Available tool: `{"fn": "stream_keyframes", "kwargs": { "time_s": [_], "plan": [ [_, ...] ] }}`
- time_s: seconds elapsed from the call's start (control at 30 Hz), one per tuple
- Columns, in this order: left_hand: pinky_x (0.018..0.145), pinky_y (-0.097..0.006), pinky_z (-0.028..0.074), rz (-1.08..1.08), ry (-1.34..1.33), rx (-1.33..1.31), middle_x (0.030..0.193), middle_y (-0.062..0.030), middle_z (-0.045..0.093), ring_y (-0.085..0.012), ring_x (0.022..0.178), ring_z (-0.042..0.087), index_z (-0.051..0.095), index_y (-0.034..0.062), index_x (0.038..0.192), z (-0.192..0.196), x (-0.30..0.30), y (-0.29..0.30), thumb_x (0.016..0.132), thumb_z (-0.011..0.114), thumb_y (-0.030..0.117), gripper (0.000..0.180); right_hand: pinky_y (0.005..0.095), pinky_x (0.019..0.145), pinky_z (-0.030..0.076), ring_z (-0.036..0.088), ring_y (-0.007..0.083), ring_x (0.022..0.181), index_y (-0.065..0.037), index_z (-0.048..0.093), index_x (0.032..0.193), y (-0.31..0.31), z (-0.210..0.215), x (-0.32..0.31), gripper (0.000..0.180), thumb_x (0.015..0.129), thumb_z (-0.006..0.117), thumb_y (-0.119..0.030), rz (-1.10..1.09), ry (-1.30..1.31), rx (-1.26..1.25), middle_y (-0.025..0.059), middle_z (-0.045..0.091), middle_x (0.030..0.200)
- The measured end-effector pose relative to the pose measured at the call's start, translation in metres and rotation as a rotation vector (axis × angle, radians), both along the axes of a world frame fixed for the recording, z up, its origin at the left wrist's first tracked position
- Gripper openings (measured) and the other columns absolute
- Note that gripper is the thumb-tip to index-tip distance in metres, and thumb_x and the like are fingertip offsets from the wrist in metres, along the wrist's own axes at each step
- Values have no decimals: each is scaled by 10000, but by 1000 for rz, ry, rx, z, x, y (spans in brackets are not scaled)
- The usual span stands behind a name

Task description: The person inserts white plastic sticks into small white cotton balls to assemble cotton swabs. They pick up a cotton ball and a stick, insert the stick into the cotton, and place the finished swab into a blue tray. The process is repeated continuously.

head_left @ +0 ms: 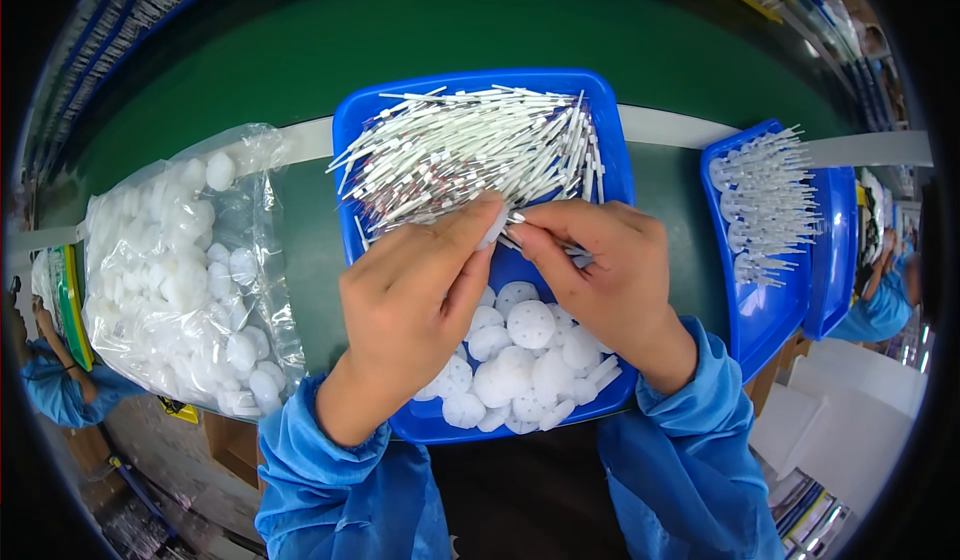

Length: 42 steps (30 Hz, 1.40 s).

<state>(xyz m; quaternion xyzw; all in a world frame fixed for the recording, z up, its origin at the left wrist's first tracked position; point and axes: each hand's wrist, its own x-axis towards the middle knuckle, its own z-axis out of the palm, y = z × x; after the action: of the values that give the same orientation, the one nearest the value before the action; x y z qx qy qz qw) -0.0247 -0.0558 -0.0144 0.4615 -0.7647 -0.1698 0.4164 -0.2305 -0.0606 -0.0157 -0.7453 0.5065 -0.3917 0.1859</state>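
Over the middle of a blue tray (625, 175), my two hands meet. Between the thumb and fingers of my left hand (415, 285) is a small round white plastic disc (492, 230), held on edge. My right hand (610, 280) pinches a thin white stick (514, 217) whose tip touches or nearly touches the disc; most of the stick is hidden by my fingers. Beyond my hands, a heap of thin white sticks (470, 150) fills the far part of the tray. Nearer to me lies a pile of white perforated discs (525, 360), partly under my hands.
To the left lies a clear plastic bag (180, 280) full of white discs. At the right, a blue tray (770, 310) holds rows of discs with sticks fitted. A green surface (440, 35) lies beyond a pale strip. Other people (880, 300) sit at both sides.
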Motion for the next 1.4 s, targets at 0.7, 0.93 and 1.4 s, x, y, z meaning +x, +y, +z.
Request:
{"fn": "stream_keyframes", "kwargs": {
  "time_s": [0.7, 0.93, 1.4],
  "plan": [
    [663, -328, 565, 8, 218, 192, 965, -95, 796, -204, 789, 729, 801, 44, 1252, -2, 2, 4, 819, 925, 52, 451, 383, 623, 537, 706, 258, 618, -100, 794, 985, -6, 2, 4, 176, 839, 891, -112, 20, 56, -137, 41, 759, 759],
    [759, -334, 567, -28, 269, 179, 1151, -85, 762, -248, 1014, 691, 788, 81, 1231, 3, 7, -4, 767, 966, 109, 498, 342, 893, 572, 735, 208, 1011, -54, 805, 1149, -9, 8, -19, 350, 809, 883, -26, 151, -181, 22, 91, 773, 1044],
    [781, -370, 567, -92, 164, -140, 1178, -61, 729, -258, 968, 698, 820, 95, 1217, -5, -2, -4, 659, 901, -6, 573, 306, 888, 609, 758, 145, 960, 7, 740, 1227, 1, 5, -11, 335, 905, 833, 17, 272, -532, 305, 77, 795, 1069]
  ]
}}
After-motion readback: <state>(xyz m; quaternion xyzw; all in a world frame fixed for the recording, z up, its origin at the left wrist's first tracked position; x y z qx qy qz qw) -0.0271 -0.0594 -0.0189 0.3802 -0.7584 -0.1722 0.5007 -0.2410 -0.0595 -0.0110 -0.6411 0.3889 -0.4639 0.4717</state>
